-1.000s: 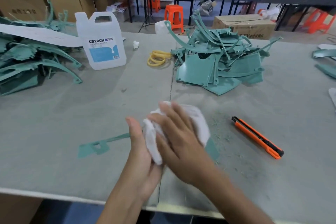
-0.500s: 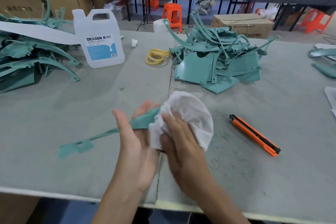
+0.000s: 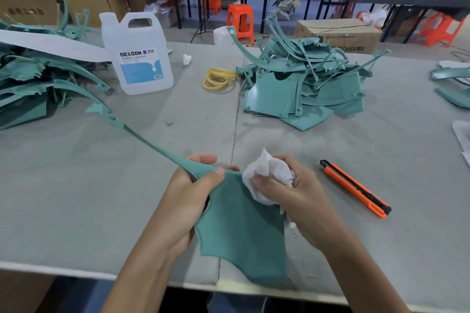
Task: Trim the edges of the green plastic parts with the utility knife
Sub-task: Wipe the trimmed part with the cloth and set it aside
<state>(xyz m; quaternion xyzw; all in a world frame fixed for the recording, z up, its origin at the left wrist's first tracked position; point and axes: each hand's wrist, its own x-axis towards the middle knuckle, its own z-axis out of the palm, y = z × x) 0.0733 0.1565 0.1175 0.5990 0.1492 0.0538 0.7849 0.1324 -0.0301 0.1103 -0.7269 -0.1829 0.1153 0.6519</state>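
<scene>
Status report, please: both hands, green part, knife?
Left hand grips green part near its thin arm. Right hand holds white cloth against it. Knife lies free on table, right of hands.

Both forearms are reaching forward, the left hand (image 3: 195,185) pinching with thumb over fingers, the right hand (image 3: 287,193) curling closed beside it.

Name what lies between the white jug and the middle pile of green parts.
In the head view: a bundle of yellow bands and a small white wad on the grey table, between jug and pile.
</scene>
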